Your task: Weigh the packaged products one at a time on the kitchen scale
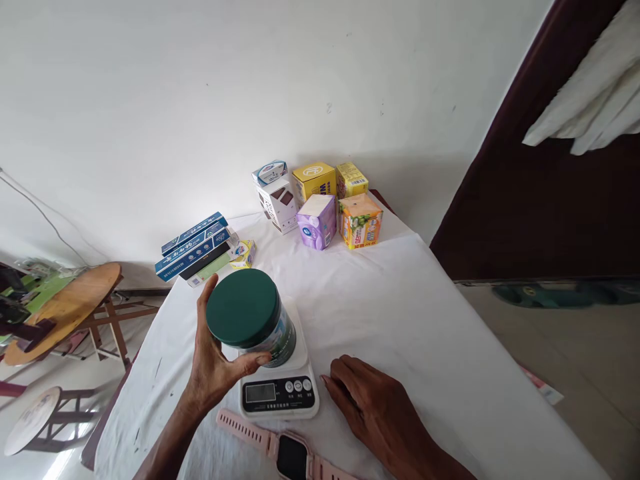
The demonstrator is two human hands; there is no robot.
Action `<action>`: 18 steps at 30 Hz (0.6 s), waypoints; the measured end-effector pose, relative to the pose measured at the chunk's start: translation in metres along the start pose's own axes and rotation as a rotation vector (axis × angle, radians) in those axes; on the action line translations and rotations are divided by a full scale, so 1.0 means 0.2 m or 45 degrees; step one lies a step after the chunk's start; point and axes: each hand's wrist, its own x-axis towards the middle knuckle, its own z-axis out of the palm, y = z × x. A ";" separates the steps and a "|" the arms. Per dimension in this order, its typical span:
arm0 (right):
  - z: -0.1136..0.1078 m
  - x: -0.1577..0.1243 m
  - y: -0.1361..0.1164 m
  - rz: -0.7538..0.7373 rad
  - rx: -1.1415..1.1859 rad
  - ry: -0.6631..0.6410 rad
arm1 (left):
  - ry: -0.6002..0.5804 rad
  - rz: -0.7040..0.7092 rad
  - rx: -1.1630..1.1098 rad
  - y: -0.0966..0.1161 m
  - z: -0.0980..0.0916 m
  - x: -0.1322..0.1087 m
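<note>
My left hand [213,363] is wrapped round a round tin with a dark green lid [243,308], holding it on or just over the platform of a small white kitchen scale [280,393]. The scale's display looks blank. My right hand [373,408] lies flat on the white tablecloth [410,320] just right of the scale, fingers stretched out, holding nothing. A pink smartwatch [285,453] lies on the cloth in front of the scale, between my forearms.
Several small cartons stand at the table's far edge by the wall: a purple one [317,221], an orange one [360,221], two yellow ones [314,180] and a white one [278,203]. Blue flat boxes [194,248] lie far left. A round wooden table [65,307] and stool stand left.
</note>
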 end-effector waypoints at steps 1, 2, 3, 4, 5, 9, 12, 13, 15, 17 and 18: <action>0.00 0.00 0.00 0.000 -0.002 0.000 | 0.009 -0.008 -0.032 -0.01 0.00 -0.01; 0.00 0.00 0.00 -0.002 -0.005 0.000 | 0.026 -0.013 -0.053 -0.02 0.00 -0.02; 0.00 0.00 0.00 -0.004 -0.008 0.003 | 0.045 -0.017 -0.063 -0.04 0.01 -0.03; 0.00 0.00 0.00 -0.007 -0.009 0.007 | 0.064 -0.019 -0.061 -0.05 0.01 -0.04; 0.00 0.00 0.00 -0.009 -0.011 0.012 | 0.079 -0.018 -0.048 -0.05 0.02 -0.05; 0.00 0.00 0.00 -0.023 -0.022 0.044 | 0.113 -0.074 0.098 -0.06 0.07 -0.06; 0.00 0.00 0.00 -0.032 -0.029 0.042 | 0.122 -0.172 0.203 -0.05 0.10 -0.07; -0.01 0.01 0.00 -0.030 -0.028 0.041 | 0.128 -0.193 0.213 -0.04 0.10 -0.07; -0.01 0.01 0.00 -0.023 -0.022 0.037 | 0.154 -0.241 0.191 -0.02 0.06 -0.07; 0.00 0.01 0.00 -0.022 -0.014 0.038 | 0.227 -0.310 0.157 -0.01 -0.01 -0.05; 0.00 0.01 0.00 -0.023 -0.011 0.042 | 0.288 -0.336 0.152 -0.01 -0.06 -0.03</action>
